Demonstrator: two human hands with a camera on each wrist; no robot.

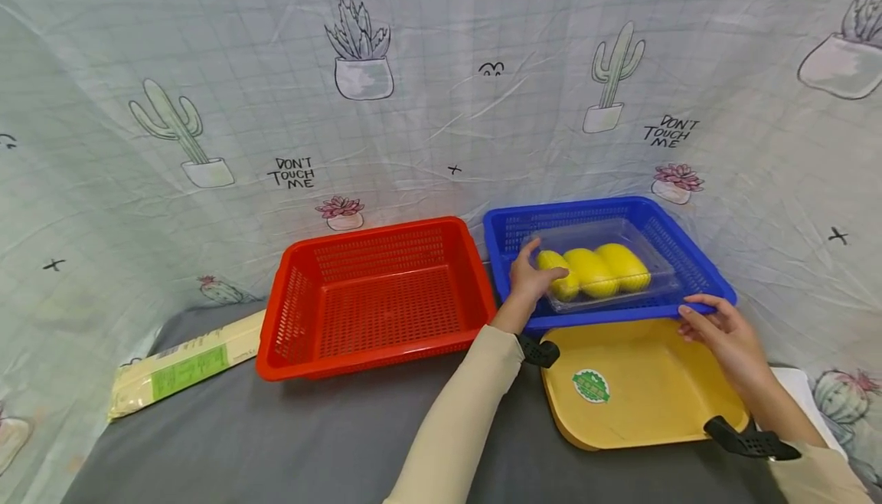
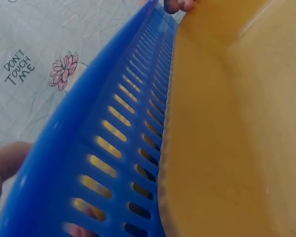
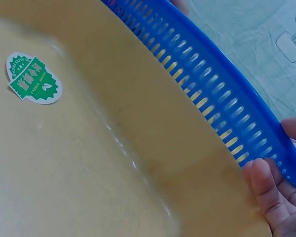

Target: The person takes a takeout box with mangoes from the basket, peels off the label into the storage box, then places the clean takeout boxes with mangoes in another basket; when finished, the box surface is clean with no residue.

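Note:
In the head view, a clear plastic box (image 1: pixel 658 274) with several smooth yellow fruit-like pieces (image 1: pixel 594 273) lies inside the blue basket (image 1: pixel 689 255). My left hand (image 1: pixel 530 283) reaches over the basket's front rim and grips the box's left end, thumb over the yellow piece there. The right hand (image 1: pixel 733 339) holds the basket's front right corner, thumb on the rim and fingers curled below it. In the right wrist view, that hand's fingers (image 3: pixel 269 190) lie between the basket wall and the yellow tray (image 3: pixel 153 118). The left wrist view mostly hides the left hand behind the basket wall (image 2: pixel 103 133).
A red basket (image 1: pixel 389 312) stands to the left of the blue one. Beyond it lies a long pale-yellow and green packet (image 1: pixel 186 366). The yellow tray (image 1: pixel 641 412), with a green sticker, sits in front of the blue basket. A printed cloth (image 1: pixel 441 106) hangs behind.

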